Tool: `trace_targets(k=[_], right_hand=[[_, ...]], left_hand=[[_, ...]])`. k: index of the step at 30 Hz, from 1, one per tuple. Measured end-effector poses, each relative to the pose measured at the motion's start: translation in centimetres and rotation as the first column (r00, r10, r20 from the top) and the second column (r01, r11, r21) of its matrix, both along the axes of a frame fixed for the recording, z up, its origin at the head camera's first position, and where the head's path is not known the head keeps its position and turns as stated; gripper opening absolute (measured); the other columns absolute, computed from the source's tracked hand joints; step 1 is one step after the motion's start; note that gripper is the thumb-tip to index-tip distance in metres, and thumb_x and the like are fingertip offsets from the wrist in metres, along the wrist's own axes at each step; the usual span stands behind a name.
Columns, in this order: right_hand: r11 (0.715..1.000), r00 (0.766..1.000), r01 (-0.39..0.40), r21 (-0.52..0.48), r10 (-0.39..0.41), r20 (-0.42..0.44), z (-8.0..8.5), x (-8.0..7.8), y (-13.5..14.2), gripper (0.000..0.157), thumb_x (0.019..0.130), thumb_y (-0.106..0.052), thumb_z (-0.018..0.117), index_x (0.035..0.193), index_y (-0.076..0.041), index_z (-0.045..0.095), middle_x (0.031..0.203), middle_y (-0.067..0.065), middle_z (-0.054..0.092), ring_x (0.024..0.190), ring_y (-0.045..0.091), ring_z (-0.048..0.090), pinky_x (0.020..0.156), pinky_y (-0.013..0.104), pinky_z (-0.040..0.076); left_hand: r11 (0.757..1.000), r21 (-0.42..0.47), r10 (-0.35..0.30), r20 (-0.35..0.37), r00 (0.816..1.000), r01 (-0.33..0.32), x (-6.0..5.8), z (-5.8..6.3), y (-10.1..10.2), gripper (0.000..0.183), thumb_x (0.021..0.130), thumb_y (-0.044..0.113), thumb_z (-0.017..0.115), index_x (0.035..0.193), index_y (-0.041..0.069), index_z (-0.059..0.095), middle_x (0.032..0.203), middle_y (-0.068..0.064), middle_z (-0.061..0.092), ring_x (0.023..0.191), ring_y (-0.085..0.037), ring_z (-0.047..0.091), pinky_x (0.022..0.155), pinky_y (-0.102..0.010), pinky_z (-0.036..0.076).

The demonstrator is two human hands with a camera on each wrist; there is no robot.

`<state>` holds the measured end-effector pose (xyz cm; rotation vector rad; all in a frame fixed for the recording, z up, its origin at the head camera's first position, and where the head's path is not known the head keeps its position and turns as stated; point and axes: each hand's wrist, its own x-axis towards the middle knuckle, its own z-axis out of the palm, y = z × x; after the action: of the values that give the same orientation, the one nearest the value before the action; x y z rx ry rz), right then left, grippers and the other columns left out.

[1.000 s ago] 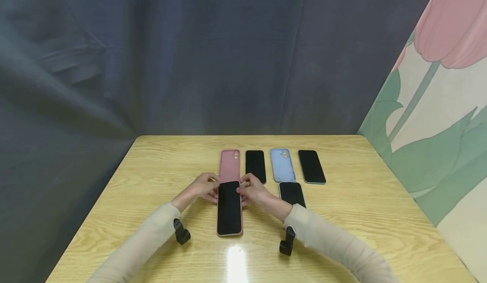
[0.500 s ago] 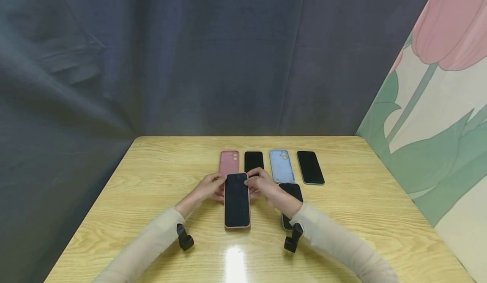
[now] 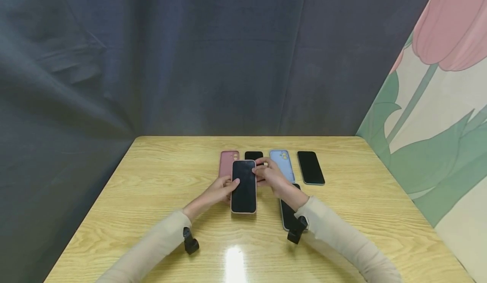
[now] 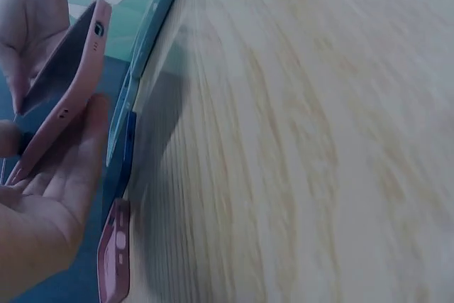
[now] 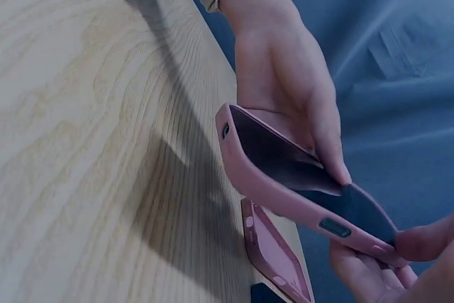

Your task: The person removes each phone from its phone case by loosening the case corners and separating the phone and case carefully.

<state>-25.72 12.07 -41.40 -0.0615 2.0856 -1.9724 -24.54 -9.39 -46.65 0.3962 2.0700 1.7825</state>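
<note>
A black-screened smartphone (image 3: 244, 196) in a pink phone case (image 5: 259, 193) is raised above the middle of the desk (image 3: 171, 160), the left hand (image 3: 221, 189) grasping its side with the thumb over the screen, the right hand (image 3: 272, 175) pinching near its upper right corner. The step looks like seating the phone, so the next move probably calls for firm thumb pressure along the rim. Room opens toward the desk's left and near edges, while a blue phone case (image 3: 281, 165) lies toward the far edge.
</note>
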Motion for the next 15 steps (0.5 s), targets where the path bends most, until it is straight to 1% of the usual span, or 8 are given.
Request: trace_targets(k=[2, 4, 8, 10, 11, 15], right_hand=[[1.000, 1.000, 0.009, -0.004, -0.009, 0.000, 0.0, -0.1, 0.0, 0.032, 0.099, -0.003, 0.053, 0.130, 0.001, 0.044, 0.101, 0.014, 0.067, 0.070, 0.020, 0.063, 0.070, 0.037, 0.057], [1.000, 1.000, 0.024, -0.005, -0.024, -0.011, 0.0, -0.2, -0.1, 0.032, 0.101, -0.005, 0.052, 0.131, 0.000, 0.045, 0.105, 0.017, 0.067, 0.074, 0.021, 0.064, 0.070, 0.035, 0.056], [0.998, 0.996, 0.070, -0.001, -0.070, -0.050, -0.1, -0.3, -0.3, 0.033, 0.103, -0.012, 0.053, 0.133, 0.000, 0.049, 0.108, 0.018, 0.068, 0.080, 0.020, 0.065, 0.073, 0.033, 0.055], [0.996, 0.993, 0.084, 0.022, -0.082, -0.084, -0.3, -0.4, -0.5, 0.035, 0.104, -0.018, 0.053, 0.135, -0.001, 0.052, 0.097, 0.013, 0.068, 0.071, 0.016, 0.062, 0.066, 0.030, 0.052], [0.996, 0.991, 0.086, 0.038, -0.082, -0.107, -0.4, -0.4, -0.5, 0.036, 0.105, -0.021, 0.052, 0.136, -0.002, 0.053, 0.095, 0.012, 0.067, 0.067, 0.014, 0.058, 0.062, 0.028, 0.049], [0.991, 0.979, 0.094, 0.090, -0.076, -0.189, -0.6, -0.4, -0.9, 0.038, 0.107, -0.023, 0.046, 0.138, -0.004, 0.055, 0.103, 0.014, 0.066, 0.082, 0.021, 0.062, 0.075, 0.034, 0.053]], left_hand=[[1.000, 0.031, 0.000, -0.013, 1.000, 0.000, 0.1, 0.1, 0.3, 0.029, 0.106, 0.028, 0.049, 0.102, -0.001, 0.048, 0.093, -0.009, 0.067, 0.078, -0.016, 0.067, 0.068, -0.034, 0.059], [0.998, 0.059, 0.012, -0.019, 1.000, -0.011, 0.1, 0.3, 0.6, 0.028, 0.106, 0.026, 0.050, 0.100, -0.001, 0.048, 0.092, -0.009, 0.068, 0.077, -0.016, 0.067, 0.068, -0.034, 0.059], [0.992, 0.115, 0.051, -0.030, 0.998, -0.047, 0.1, 1.2, 1.4, 0.033, 0.105, 0.024, 0.052, 0.116, -0.007, 0.050, 0.099, -0.014, 0.070, 0.078, -0.016, 0.068, 0.070, -0.034, 0.059], [0.988, 0.138, 0.075, -0.047, 0.996, -0.068, 0.1, 1.5, 1.7, 0.036, 0.104, 0.022, 0.053, 0.123, -0.008, 0.049, 0.105, -0.018, 0.069, 0.081, -0.018, 0.069, 0.072, -0.037, 0.059], [0.987, 0.142, 0.086, -0.053, 0.995, -0.077, 0.1, 1.7, 1.9, 0.036, 0.104, 0.019, 0.054, 0.126, -0.009, 0.048, 0.107, -0.020, 0.068, 0.083, -0.019, 0.069, 0.074, -0.041, 0.059], [0.982, 0.161, 0.116, -0.072, 0.991, -0.103, 0.1, 2.1, 2.6, 0.043, 0.102, 0.015, 0.057, 0.136, -0.007, 0.042, 0.118, -0.026, 0.063, 0.094, -0.026, 0.069, 0.079, -0.052, 0.057]])
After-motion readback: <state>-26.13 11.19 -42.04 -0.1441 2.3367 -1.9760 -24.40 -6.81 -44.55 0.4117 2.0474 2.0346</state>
